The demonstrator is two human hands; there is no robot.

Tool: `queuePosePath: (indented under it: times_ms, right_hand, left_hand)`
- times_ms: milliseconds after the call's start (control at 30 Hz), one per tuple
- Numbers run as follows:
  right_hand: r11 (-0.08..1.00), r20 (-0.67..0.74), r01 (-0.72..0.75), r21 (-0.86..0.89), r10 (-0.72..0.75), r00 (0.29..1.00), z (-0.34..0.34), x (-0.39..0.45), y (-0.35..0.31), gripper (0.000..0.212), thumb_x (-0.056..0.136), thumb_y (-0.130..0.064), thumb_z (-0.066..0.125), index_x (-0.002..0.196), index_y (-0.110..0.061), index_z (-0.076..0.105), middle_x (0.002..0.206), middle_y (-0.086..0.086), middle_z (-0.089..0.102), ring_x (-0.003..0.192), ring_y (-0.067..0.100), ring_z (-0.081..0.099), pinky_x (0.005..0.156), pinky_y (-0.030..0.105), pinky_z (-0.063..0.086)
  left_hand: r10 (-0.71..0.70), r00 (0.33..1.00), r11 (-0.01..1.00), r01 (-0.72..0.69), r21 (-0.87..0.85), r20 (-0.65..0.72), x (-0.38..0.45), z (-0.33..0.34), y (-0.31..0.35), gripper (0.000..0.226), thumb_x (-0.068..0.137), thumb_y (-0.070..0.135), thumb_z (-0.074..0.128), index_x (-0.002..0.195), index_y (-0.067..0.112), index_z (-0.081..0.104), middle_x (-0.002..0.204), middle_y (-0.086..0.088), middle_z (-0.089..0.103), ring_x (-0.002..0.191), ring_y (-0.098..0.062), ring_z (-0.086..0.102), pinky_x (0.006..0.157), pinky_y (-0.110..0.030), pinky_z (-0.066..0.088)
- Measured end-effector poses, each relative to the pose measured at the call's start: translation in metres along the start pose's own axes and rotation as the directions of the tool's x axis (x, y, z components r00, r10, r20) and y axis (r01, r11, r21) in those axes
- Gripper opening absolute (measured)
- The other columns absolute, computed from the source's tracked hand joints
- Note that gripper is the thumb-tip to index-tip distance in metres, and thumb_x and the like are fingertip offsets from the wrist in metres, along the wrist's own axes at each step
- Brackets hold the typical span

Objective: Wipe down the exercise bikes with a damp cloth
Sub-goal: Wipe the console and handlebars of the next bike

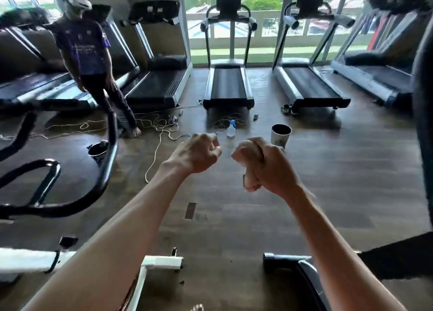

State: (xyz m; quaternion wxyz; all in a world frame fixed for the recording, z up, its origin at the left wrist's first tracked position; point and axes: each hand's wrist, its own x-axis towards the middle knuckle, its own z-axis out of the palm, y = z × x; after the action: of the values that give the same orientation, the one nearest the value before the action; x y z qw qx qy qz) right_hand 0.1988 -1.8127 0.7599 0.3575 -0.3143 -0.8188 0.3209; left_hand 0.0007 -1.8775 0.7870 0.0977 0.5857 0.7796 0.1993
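Above the wooden floor (328, 193), head view: both bare arms reach forward, hands well off the ground. Right hand (269, 167) clenched round the cloth (249, 181), a pale wad bunched into a roll. Its long axis runs roughly up-down in frame; one end shows above the fist, the other hangs out below near the wrist. Left hand (199, 153) curled into a loose fist, holding nothing visible, just beside the right, not touching. Black exercise bike handlebars (70, 186) at left, well apart from the cloth. Spray bottle (231, 129) and cup (280, 135) stand on the floor beyond the hands. Treadmills (228, 83) line the windows; another person (89, 53) stands at left.
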Motion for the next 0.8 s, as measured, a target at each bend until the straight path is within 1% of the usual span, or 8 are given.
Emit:
queuePosePath:
  times_ms: [133, 267, 367, 433, 567, 633, 733, 800]
  right_hand:
    - [0.997, -0.109, -0.07, -0.013, 0.068, 0.992, 0.01, 0.071, 0.033, 0.011, 0.094, -0.033, 0.065, 0.102, -0.026, 0.067, 0.072, -0.016, 0.068, 0.068, -0.009, 0.064, 0.06, 0.007, 0.043]
    - [0.987, -0.192, -0.152, -0.048, 0.14, 0.971, 0.009, 0.136, 0.063, 0.004, 0.094, -0.03, 0.067, 0.096, -0.027, 0.066, 0.063, -0.014, 0.066, 0.06, -0.012, 0.061, 0.056, 0.003, 0.038]
    - [0.975, -0.288, -0.206, -0.084, 0.174, 0.942, -0.003, 0.18, 0.088, 0.008, 0.093, -0.032, 0.067, 0.096, -0.025, 0.069, 0.061, -0.012, 0.066, 0.062, -0.005, 0.063, 0.06, 0.009, 0.043]
    - [0.965, -0.321, -0.244, -0.1, 0.2, 0.926, -0.015, 0.203, 0.109, 0.009, 0.093, -0.036, 0.066, 0.093, -0.027, 0.068, 0.055, -0.011, 0.065, 0.062, 0.0, 0.065, 0.066, 0.021, 0.052]
    - [0.944, -0.331, -0.301, -0.135, 0.244, 0.912, -0.045, 0.24, 0.159, 0.02, 0.095, -0.041, 0.06, 0.107, -0.026, 0.066, 0.058, -0.021, 0.065, 0.063, 0.008, 0.069, 0.071, 0.038, 0.059]
    - [0.928, -0.376, -0.326, -0.182, 0.24, 0.895, -0.066, 0.258, 0.19, 0.022, 0.097, -0.04, 0.06, 0.109, -0.022, 0.066, 0.057, -0.019, 0.064, 0.066, 0.007, 0.069, 0.072, 0.037, 0.059]
    - [0.904, -0.426, -0.362, -0.229, 0.241, 0.872, -0.103, 0.287, 0.237, 0.021, 0.098, -0.04, 0.06, 0.108, -0.023, 0.066, 0.063, -0.019, 0.065, 0.067, 0.003, 0.068, 0.073, 0.033, 0.058]
    - [0.898, -0.454, -0.381, -0.222, 0.25, 0.855, -0.131, 0.307, 0.266, 0.02, 0.097, -0.041, 0.061, 0.108, -0.025, 0.066, 0.063, -0.015, 0.066, 0.068, 0.005, 0.069, 0.072, 0.034, 0.058]
  left_hand:
    - [0.08, 0.996, 0.997, -0.08, 0.012, 0.043, 0.098, 0.003, -0.022, 0.017, 0.094, 0.035, 0.056, 0.099, 0.025, 0.069, 0.098, 0.007, 0.07, 0.089, -0.018, 0.066, 0.086, -0.039, 0.056]
    - [0.179, 0.976, 0.983, -0.183, 0.025, 0.124, 0.195, 0.007, -0.03, 0.016, 0.096, 0.036, 0.056, 0.098, 0.026, 0.068, 0.102, 0.004, 0.07, 0.093, -0.018, 0.065, 0.086, -0.037, 0.055]
    - [0.242, 0.953, 0.966, -0.255, 0.051, 0.18, 0.267, 0.011, -0.024, 0.021, 0.095, 0.039, 0.056, 0.102, 0.024, 0.069, 0.105, 0.0, 0.071, 0.098, -0.022, 0.066, 0.089, -0.04, 0.056]
    - [0.288, 0.933, 0.95, -0.307, 0.06, 0.214, 0.311, 0.02, -0.012, 0.023, 0.093, 0.042, 0.055, 0.1, 0.025, 0.068, 0.108, -0.004, 0.07, 0.103, -0.024, 0.064, 0.092, -0.042, 0.055]
    - [0.389, 0.882, 0.911, -0.411, 0.033, 0.267, 0.398, 0.052, 0.019, 0.021, 0.089, 0.047, 0.053, 0.094, 0.033, 0.067, 0.107, -0.003, 0.071, 0.099, -0.024, 0.066, 0.09, -0.043, 0.055]
    - [0.448, 0.85, 0.884, -0.468, 0.007, 0.278, 0.446, 0.071, 0.042, 0.021, 0.094, 0.041, 0.056, 0.099, 0.027, 0.07, 0.107, -0.003, 0.071, 0.1, -0.024, 0.065, 0.086, -0.037, 0.054]
    - [0.533, 0.794, 0.838, -0.543, -0.051, 0.293, 0.511, 0.102, 0.083, 0.021, 0.099, 0.03, 0.055, 0.106, 0.018, 0.071, 0.11, -0.002, 0.066, 0.105, -0.013, 0.054, 0.078, -0.025, 0.038]
    - [0.573, 0.773, 0.814, -0.576, -0.075, 0.273, 0.552, 0.124, 0.108, 0.014, 0.096, 0.038, 0.054, 0.095, 0.034, 0.068, 0.109, -0.001, 0.067, 0.104, -0.016, 0.057, 0.079, -0.029, 0.044]
